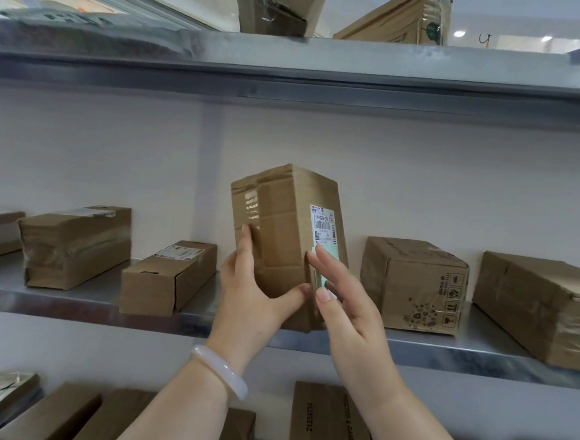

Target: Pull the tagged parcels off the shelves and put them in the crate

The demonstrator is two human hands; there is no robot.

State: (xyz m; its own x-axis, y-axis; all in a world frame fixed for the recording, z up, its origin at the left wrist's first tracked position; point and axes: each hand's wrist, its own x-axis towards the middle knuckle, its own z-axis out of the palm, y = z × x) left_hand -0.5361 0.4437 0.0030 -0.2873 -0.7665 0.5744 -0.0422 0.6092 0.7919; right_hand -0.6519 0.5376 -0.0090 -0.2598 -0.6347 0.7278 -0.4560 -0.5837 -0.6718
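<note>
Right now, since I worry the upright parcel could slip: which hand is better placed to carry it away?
Left. The left hand grips the parcel, fingers on its left face, thumb across the front. The right hand is open, straight fingers only touching the labelled side.

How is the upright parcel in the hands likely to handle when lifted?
Probably stiff: the upright parcel keeps square cardboard edges, though its top looks dented. Possibly light, since only the left hand grips it while the right hand lies flat against it. The glossy tape may be slippery.
</note>
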